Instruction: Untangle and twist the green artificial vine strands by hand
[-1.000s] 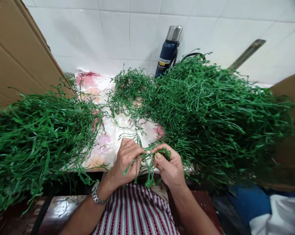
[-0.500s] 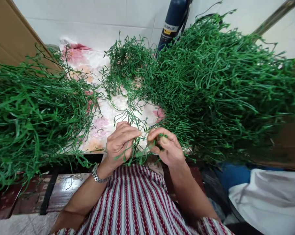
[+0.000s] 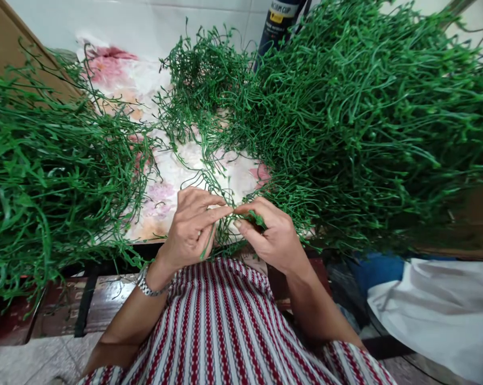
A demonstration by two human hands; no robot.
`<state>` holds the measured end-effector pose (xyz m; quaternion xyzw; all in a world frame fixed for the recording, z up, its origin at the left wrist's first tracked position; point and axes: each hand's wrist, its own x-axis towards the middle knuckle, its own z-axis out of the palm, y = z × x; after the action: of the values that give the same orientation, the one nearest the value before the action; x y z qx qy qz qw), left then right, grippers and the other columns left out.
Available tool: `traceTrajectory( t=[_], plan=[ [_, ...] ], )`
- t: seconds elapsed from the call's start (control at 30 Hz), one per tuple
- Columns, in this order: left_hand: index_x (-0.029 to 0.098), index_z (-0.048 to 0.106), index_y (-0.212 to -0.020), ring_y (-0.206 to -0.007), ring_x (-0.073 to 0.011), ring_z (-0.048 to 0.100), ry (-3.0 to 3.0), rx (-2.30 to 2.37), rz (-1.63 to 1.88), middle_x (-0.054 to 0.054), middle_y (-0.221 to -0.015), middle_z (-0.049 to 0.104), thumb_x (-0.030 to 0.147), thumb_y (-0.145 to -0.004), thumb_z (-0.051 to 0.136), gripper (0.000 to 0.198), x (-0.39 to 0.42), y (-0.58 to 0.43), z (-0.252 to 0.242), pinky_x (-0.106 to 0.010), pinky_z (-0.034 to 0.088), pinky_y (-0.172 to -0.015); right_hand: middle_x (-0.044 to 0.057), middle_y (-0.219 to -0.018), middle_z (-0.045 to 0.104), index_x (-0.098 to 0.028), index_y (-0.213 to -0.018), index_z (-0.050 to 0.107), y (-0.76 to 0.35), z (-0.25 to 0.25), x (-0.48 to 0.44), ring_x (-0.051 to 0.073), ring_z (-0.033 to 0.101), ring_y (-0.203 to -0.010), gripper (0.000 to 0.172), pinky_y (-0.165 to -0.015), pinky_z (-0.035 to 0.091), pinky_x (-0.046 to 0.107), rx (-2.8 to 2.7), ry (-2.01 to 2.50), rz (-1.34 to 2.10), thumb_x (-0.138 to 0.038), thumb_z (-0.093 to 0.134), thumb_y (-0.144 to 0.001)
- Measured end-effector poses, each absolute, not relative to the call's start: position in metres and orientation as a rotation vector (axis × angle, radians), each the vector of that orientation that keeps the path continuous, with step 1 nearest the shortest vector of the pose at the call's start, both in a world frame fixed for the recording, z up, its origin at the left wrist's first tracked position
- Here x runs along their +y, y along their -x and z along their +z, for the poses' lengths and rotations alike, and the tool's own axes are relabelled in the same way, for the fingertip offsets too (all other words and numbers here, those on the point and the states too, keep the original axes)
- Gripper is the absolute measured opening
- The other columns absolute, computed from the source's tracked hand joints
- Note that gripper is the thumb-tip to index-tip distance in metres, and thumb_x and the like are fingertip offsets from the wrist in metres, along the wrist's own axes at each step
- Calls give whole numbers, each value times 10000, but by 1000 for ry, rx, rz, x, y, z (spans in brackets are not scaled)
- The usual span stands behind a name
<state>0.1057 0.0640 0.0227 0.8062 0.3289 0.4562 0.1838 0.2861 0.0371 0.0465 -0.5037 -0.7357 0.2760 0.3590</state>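
- Closed on thin green stems [image 3: 223,235] in left hand [image 3: 195,227], near the floral covering's [image 3: 157,190] front edge.
- Curled round a green tuft [image 3: 258,219] in right hand [image 3: 275,235], nearly fingertip to fingertip with the left.
- Could snap if pinched too hard, or snag through tangling.
- Slanting down toward the striped shirt [image 3: 221,321], long axis roughly front-to-back.

A dark blue flask [image 3: 277,27] stood near the white tiled wall [image 3: 201,16]. Brown cardboard [image 3: 9,40] rose at upper left; a white cloth [image 3: 437,315] draped at lower right.
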Motion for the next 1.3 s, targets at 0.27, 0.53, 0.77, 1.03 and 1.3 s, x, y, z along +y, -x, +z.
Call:
traceTrajectory(
  t=[0.27, 0.53, 0.77, 1.03, 1.3],
  plan=[
    [180, 582, -1084, -980, -213, 541, -2343, 888, 1095, -66, -977, 658, 127, -806, 478, 302, 61, -105, 39, -430, 364, -899, 54, -798, 525, -143, -896, 548, -283, 46, 39, 149, 512, -750, 95, -666, 432, 265, -2162, 1142, 465, -207, 487, -861],
    [150, 574, -798, -729, -174, 459, -2481, 975, 969, -42, -699, 540, 91, -803, 448, 139, 62, -110, 33, -344, 378, -713, 53, -802, 509, -157, -866, 524, -283, 42, 42, 158, 492, -737, 174, -656, 421, 280, -2297, 1267, 488, -309, 442, -887],
    [159, 550, -790, -732, -172, 469, -2474, 1042, 925, -38, -713, 532, 111, -827, 434, 131, 58, -104, 36, -334, 343, -685, 56, -810, 556, -168, -867, 497, -283, 42, 44, 180, 481, -773, 99, -703, 403, 301, -2296, 1227, 488, -265, 477, -867],
    [164, 543, -646, -682, -158, 449, -2440, 1001, 648, -8, -616, 526, 138, -807, 455, 185, 62, -100, 43, -321, 317, -672, 86, -819, 561, -151, -868, 517, -280, 51, 42, 207, 471, -787, 119, -749, 378, 334, -2568, 1272, 222, -129, 409, -821],
    [166, 542, -585, -558, -119, 428, -2212, 718, 791, 15, -515, 491, 151, -836, 444, 270, 63, -94, 39, -312, 328, -627, -29, -545, 440, -186, -675, 465, -281, 46, 42, 95, 359, -490, 205, -504, 249, 246, -2479, 1101, 848, -237, 418, -867]
  ],
)
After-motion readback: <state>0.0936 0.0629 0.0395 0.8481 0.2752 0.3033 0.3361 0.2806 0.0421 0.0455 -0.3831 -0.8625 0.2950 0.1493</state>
